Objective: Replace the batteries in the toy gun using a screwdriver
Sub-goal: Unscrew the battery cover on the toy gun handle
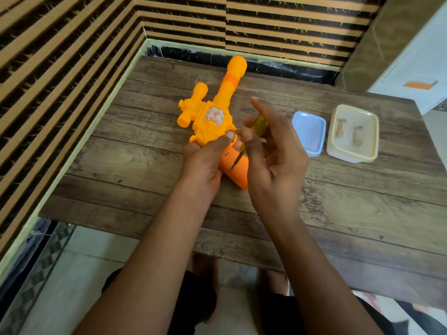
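An orange toy gun [217, 110] lies on the wooden table [135, 165], barrel pointing away from me, grip toward me. My left hand [205, 160] grips the gun near the trigger and holds it steady. My right hand [271, 151] holds a screwdriver [256, 126] with a yellow see-through handle between thumb and fingers. Its metal tip rests in a screw hole on the orange grip [235, 172]. Two batteries [358, 135] lie in an open cream plastic box [352, 153] at the right.
A pale blue lid [309, 134] lies beside the cream box, just right of my right hand. A striped wall panel runs along the table's left and far sides. A white cabinet [416, 64] stands at the far right. My legs are below the near table edge.
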`<state>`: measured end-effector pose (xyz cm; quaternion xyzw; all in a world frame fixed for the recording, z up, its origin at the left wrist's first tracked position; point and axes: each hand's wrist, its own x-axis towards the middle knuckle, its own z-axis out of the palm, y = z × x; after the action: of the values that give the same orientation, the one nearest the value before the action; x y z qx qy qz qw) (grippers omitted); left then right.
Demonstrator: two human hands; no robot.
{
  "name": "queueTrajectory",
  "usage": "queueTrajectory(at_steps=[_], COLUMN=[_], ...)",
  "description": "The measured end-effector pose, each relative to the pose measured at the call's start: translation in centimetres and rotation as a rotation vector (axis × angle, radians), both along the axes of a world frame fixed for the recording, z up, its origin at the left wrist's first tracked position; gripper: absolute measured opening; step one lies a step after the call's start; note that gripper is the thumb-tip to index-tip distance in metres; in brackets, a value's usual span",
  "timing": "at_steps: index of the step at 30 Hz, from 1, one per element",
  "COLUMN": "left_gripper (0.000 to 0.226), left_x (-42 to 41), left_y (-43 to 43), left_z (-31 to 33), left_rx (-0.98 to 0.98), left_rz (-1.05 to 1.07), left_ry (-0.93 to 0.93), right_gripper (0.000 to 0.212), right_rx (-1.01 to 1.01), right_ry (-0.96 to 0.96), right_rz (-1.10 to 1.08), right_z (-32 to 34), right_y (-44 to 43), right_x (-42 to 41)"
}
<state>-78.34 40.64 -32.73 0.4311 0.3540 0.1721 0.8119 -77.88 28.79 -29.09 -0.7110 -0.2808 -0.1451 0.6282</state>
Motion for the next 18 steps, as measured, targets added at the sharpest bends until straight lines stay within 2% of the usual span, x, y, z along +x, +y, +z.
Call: queueTrajectory(at_steps=[4,7,10,14,18], left_gripper=[0.032,0.037,0.037,0.018,0.027], left_x=[-0.05,-0.02,-0.05,-0.03,0.03], left_y=[-0.06,0.07,-0.03,-0.11,0.0], left_z=[0.0,-0.13,-0.08,-0.14,-0.34], left_rx=[0.005,0.008,0.003,0.012,-0.008], left_rz=[0.006,-0.004,-0.015,0.0,-0.005], left_ry=[0.031,0.034,0.021,0.0,-0.005], right_gripper=[0.037,0.043,0.04,0.033,0.038], right_rx=[-0.009,0.045,0.035,-0.025,-0.043], right_ry=[-0.049,0.013,0.03,-0.029,-0.045], right_rz=[-0.091,-0.037,-0.008,-0.052,-0.056], right_z=[-0.35,-0.68,-0.52,-0.1,-0.35], right_y=[0.2,0.25,0.14,0.08,0.21], right_x=[0.02,0.14,-0.2,-0.28,-0.05])
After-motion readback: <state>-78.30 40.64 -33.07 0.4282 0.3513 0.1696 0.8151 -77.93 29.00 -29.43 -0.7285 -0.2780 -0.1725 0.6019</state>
